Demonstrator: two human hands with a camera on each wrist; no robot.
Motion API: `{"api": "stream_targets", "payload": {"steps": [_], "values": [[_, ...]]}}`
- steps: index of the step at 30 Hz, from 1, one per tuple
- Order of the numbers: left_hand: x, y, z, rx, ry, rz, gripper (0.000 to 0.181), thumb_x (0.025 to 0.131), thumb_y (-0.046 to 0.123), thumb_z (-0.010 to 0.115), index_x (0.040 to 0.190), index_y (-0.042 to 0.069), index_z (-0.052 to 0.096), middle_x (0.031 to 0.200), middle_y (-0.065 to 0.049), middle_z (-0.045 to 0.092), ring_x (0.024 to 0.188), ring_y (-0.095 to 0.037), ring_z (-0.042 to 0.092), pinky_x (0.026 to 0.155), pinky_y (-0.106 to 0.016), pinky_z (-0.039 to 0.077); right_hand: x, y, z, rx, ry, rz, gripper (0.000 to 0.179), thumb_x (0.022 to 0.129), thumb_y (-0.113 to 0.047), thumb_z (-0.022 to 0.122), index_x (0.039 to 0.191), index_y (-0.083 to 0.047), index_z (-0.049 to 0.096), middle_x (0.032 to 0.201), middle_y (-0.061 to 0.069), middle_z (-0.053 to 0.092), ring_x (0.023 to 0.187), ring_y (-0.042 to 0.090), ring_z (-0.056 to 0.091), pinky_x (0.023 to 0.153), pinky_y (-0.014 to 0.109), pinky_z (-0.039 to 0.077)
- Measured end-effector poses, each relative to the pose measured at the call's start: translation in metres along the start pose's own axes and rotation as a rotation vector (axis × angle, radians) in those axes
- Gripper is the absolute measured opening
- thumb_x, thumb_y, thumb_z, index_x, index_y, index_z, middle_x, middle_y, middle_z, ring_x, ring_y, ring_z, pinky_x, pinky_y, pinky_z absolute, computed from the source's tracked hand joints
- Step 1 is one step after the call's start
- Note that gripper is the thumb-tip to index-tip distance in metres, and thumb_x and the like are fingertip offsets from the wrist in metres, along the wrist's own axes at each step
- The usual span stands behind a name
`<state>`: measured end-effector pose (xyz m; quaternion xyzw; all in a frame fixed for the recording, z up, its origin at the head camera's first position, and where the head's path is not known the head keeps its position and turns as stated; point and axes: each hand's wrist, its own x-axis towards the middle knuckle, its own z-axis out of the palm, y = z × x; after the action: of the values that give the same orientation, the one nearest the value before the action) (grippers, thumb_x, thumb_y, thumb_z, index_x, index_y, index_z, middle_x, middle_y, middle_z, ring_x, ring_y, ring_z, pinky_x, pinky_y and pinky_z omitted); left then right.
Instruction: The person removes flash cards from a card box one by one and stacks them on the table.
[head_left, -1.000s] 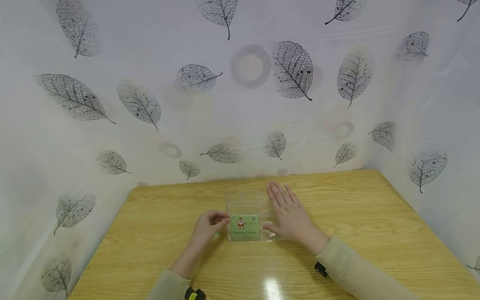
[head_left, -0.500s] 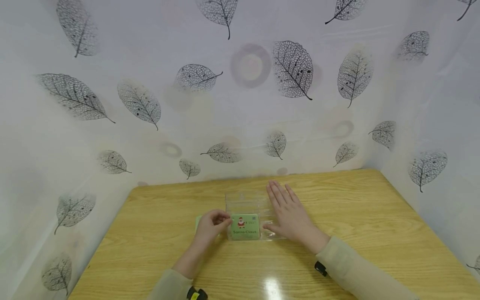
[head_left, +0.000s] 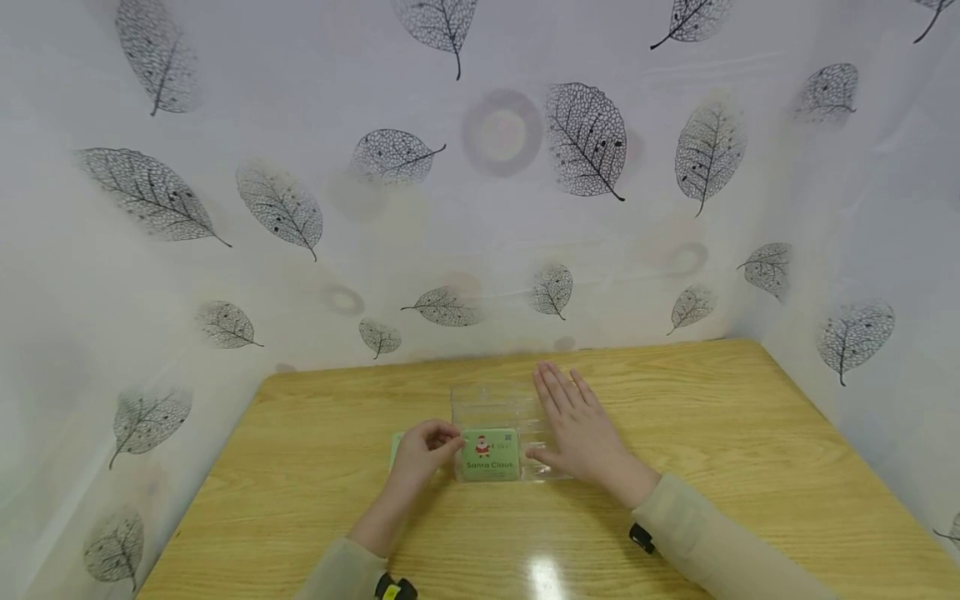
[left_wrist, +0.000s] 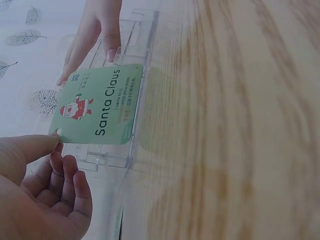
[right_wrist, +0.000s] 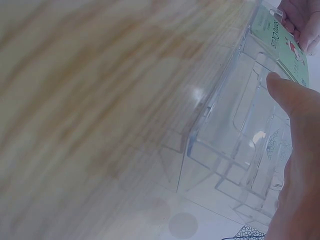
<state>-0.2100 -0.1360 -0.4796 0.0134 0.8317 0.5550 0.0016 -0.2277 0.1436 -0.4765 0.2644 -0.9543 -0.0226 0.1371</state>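
Note:
A green Santa Claus card [head_left: 491, 455] lies over the left front part of a clear plastic holder [head_left: 487, 404] on the table. My left hand [head_left: 422, 450] pinches the card's corner by its punched hole between thumb and index finger, as the left wrist view shows; the other fingers curl loosely below. In the right wrist view the card [right_wrist: 282, 42] appears to have more card edges under it. My right hand [head_left: 581, 433] rests on the holder's right part, fingers straight and thumb spread towards the card. Its palm hides some of the holder.
Part of another green item [head_left: 395, 445], perhaps a card, shows on the table to the left of my left hand. The wooden table [head_left: 675, 400] reaches back to a pale curtain [head_left: 495, 217] printed with leaves, which also stands along both sides.
My left hand has shifted very slightly to the right, its fingers still at the card's left edge. More of the green item behind that hand shows. The right hand has not moved.

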Motion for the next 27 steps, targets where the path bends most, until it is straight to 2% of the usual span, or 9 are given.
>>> {"api": "stream_targets", "payload": {"steps": [11,20,27], "values": [[-0.0005,-0.0003,-0.0005,-0.007,0.002,0.007,0.01,0.094,0.004,0.078,0.098,-0.004,0.074,0.091,-0.01,0.072,0.081,-0.012,0.057,0.067,-0.017,0.049,-0.0001,-0.0004,-0.0014,0.002,-0.007,0.001,0.118,0.092,-0.078,0.058,0.167,0.002,0.016,0.177,0.021,0.012,0.165,0.038,0.015,0.135,0.054,0.013],[0.0013,-0.0018,-0.0003,-0.005,0.008,0.02,0.01,0.094,0.003,0.078,0.097,-0.004,0.073,0.093,-0.011,0.072,0.082,-0.012,0.059,0.069,-0.016,0.05,0.0001,0.0006,0.0012,-0.004,0.022,-0.006,0.117,0.091,-0.077,0.06,0.167,0.003,0.019,0.176,0.022,0.017,0.164,0.039,0.02,0.134,0.055,0.016],[0.0009,-0.0012,0.0001,-0.026,0.012,0.006,0.009,0.094,0.003,0.078,0.098,-0.004,0.073,0.092,-0.011,0.072,0.081,-0.012,0.058,0.07,-0.017,0.05,0.0,0.0009,0.0008,-0.01,0.022,-0.005,0.118,0.091,-0.078,0.059,0.167,0.003,0.018,0.176,0.022,0.016,0.164,0.038,0.02,0.135,0.055,0.015]]}}
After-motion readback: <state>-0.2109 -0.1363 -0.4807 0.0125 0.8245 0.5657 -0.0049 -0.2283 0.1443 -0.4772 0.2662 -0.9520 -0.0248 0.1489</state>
